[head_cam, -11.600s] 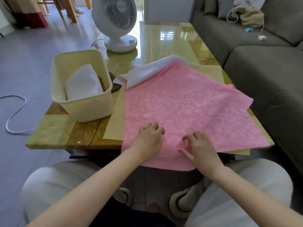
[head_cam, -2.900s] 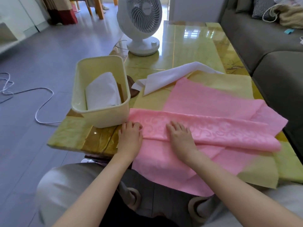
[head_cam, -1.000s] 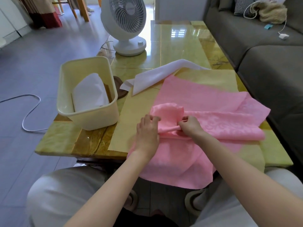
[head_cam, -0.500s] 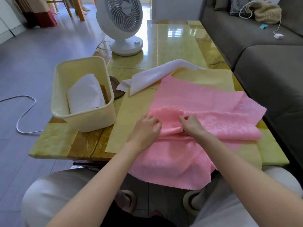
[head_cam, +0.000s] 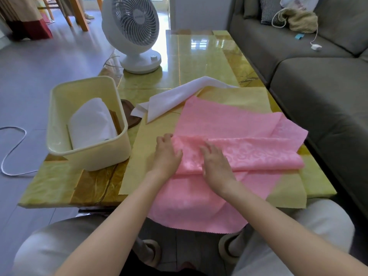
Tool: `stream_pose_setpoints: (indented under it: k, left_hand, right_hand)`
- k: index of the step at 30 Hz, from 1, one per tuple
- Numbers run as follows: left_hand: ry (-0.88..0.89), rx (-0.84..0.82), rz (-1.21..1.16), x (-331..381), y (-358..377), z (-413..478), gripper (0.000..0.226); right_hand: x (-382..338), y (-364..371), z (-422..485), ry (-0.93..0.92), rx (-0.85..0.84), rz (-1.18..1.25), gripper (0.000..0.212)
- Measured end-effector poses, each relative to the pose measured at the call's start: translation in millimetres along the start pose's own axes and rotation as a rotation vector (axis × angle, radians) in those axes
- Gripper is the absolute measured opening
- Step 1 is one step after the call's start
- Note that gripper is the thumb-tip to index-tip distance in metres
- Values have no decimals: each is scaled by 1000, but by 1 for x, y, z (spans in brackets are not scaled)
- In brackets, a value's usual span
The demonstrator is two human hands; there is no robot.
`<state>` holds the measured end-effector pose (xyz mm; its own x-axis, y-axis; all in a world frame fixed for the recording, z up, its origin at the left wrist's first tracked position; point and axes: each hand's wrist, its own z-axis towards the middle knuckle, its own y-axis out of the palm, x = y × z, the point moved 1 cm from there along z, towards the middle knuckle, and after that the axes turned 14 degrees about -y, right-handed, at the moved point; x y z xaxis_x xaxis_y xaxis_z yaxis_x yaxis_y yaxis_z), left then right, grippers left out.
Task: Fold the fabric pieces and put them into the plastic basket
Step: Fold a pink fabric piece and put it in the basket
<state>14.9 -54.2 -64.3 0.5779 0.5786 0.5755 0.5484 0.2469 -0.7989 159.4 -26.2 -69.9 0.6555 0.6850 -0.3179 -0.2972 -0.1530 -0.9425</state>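
A seated person's left hand (head_cam: 167, 154) and right hand (head_cam: 217, 165) lie flat, fingers loosely spread, on the pink fabric (head_cam: 229, 124) on the worktop (head_cam: 189, 62). They press a folded band, likely to set the crease. The basket (head_cam: 99, 156) stands just left, in easy reach, with a folded white piece (head_cam: 91, 120) inside.
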Motion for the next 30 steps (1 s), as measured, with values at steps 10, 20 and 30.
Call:
stream_pose_setpoints:
  k: [10,20,30]
  left_hand:
    - [176,76,-24,2,-38,-9,34]
    - [-96,-32,518,-59,-40,-5,46]
    - [333,-6,376,34,6,-16,42]
  right_hand:
    - [-12,12,8,-118,-26,128,34]
    - [-34,20,12,-198,-274,19,43]
    - [95,-38,-8,179,-231,-117,42]
